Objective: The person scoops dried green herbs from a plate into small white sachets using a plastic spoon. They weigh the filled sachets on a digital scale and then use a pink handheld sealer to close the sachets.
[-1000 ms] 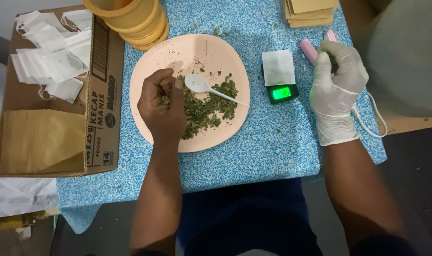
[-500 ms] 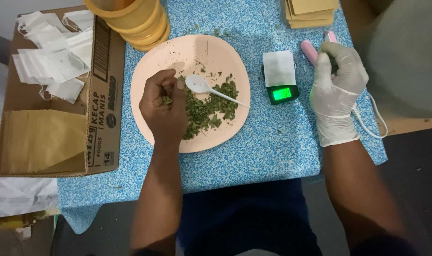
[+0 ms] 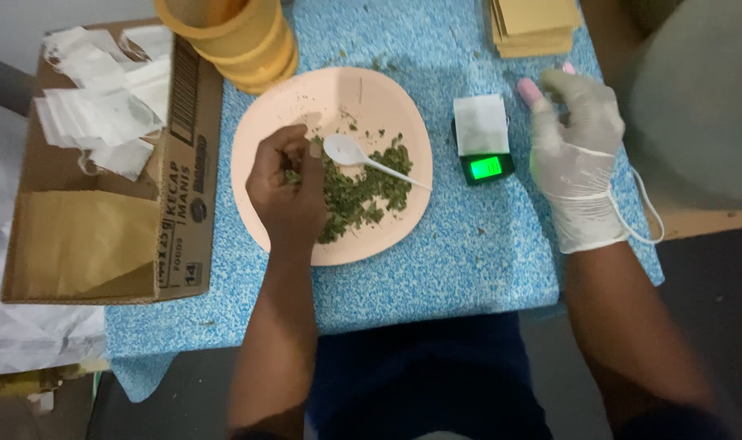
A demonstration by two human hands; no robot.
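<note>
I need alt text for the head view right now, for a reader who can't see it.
Seen from above, a bare left hand pinches dried green leaves on a pink plate where a white plastic spoon lies. The gloved right hand holds a pink object beside a small digital scale on the blue table.

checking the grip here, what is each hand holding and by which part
The left hand pinches a bit of the green leaves between its fingertips. The gloved right hand grips a pink object around its lower part.

yellow tubs [image 3: 232,37] cropped, pink object [image 3: 531,90] half-hidden
</note>
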